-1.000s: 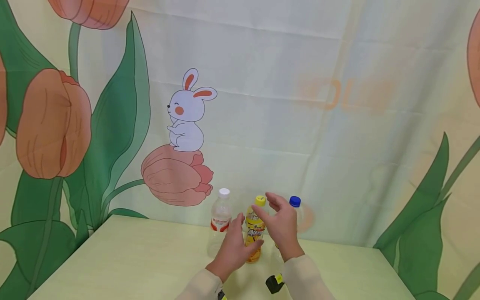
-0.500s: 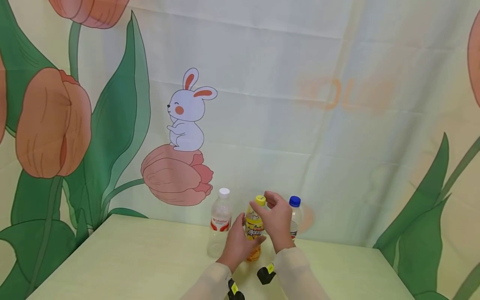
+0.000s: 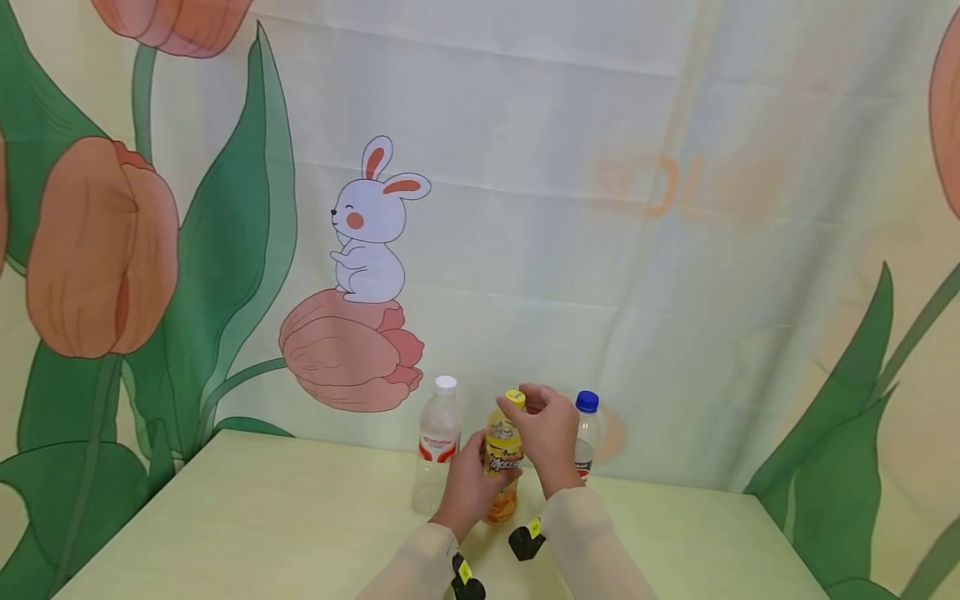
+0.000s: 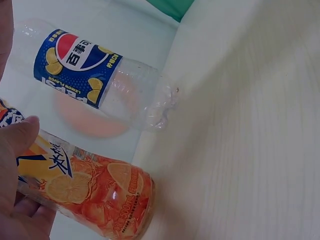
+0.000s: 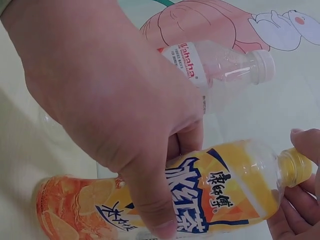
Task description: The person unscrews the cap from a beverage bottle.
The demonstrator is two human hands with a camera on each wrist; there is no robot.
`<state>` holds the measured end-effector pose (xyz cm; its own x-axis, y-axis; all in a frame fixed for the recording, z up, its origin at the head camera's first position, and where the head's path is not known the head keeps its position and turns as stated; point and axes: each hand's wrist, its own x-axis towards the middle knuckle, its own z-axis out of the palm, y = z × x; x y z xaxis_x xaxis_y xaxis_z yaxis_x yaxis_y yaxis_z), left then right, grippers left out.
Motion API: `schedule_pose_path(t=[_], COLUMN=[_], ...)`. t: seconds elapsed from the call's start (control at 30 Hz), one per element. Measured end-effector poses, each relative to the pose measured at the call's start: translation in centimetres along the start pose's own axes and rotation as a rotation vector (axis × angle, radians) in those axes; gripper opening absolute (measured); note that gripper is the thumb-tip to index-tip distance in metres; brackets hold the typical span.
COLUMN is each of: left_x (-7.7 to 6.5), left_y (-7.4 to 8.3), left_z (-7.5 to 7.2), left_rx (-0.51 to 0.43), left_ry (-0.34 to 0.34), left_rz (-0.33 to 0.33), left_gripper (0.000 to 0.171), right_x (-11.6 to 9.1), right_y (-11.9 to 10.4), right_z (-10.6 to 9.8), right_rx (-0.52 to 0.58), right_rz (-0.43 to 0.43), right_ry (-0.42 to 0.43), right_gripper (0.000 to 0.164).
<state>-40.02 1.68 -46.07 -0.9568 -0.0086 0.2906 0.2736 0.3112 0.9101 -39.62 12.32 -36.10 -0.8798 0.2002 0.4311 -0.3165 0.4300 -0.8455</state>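
An iced tea bottle (image 3: 502, 446) with a yellow and orange label stands upright on the table. My left hand (image 3: 467, 485) grips it around the label, thumb in front and fingers behind. At the top, my right hand (image 3: 551, 429) pinches the yellow cap (image 5: 295, 166) between thumb and fingers. The right wrist view shows the right thumb (image 5: 306, 142) at one side of the cap and the other fingers at the opposite side. In the left wrist view, the left thumb (image 4: 22, 135) presses the label and the orange lower part (image 4: 112, 197) is uncovered.
A clear bottle with a white cap (image 3: 446, 383) stands left of the iced tea. Right of it is a Pepsi bottle (image 4: 77, 67) with a blue cap (image 3: 587, 402), partly behind the right hand. Behind the pale table (image 3: 300, 517) hangs a tulip-and-rabbit curtain (image 3: 510, 208).
My right hand has moved left, and its spread fingers have come together on the yellow cap. My left hand has closed around the bottle. The side bottles stay put.
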Motion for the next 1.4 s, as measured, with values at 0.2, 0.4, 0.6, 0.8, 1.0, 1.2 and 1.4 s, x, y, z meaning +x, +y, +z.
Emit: schedule_pose_path(t=[0.2, 0.4, 0.6, 0.8, 1.0, 1.2, 1.4], left_x=[0.0, 0.1, 0.2, 0.4, 0.4, 0.2, 0.2], left_y=[-0.2, -0.5, -0.6, -0.8, -1.2, -1.2, -1.2], left_z=[0.1, 0.1, 0.0, -0.2, -0.1, 0.0, 0.2], left_rx=[-0.002, 0.017, 0.025, 0.031, 0.031, 0.034, 0.054], left_ry=[-0.018, -0.028, -0.041, -0.046, -0.064, -0.067, -0.062], left_rz=[0.005, 0.001, -0.008, -0.009, -0.027, -0.042, -0.047], left_gripper=[0.068, 0.067, 0.064, 0.063, 0.063, 0.064, 0.062], right_x=[0.0, 0.1, 0.1, 0.3, 0.2, 0.1, 0.0], right_y=[-0.1, -0.1, -0.3, -0.6, -0.7, -0.8, -0.7], right_z=[0.0, 0.1, 0.1, 0.1, 0.1, 0.0, 0.0], right_rx=[-0.022, -0.055, -0.077, -0.115, -0.127, -0.128, -0.115], right_rz=[-0.012, -0.021, -0.035, -0.044, -0.018, -0.006, -0.014], right_ry=[0.006, 0.016, 0.023, 0.022, 0.016, 0.013, 0.02], right_gripper=[0.039, 0.035, 0.035, 0.036, 0.037, 0.038, 0.038])
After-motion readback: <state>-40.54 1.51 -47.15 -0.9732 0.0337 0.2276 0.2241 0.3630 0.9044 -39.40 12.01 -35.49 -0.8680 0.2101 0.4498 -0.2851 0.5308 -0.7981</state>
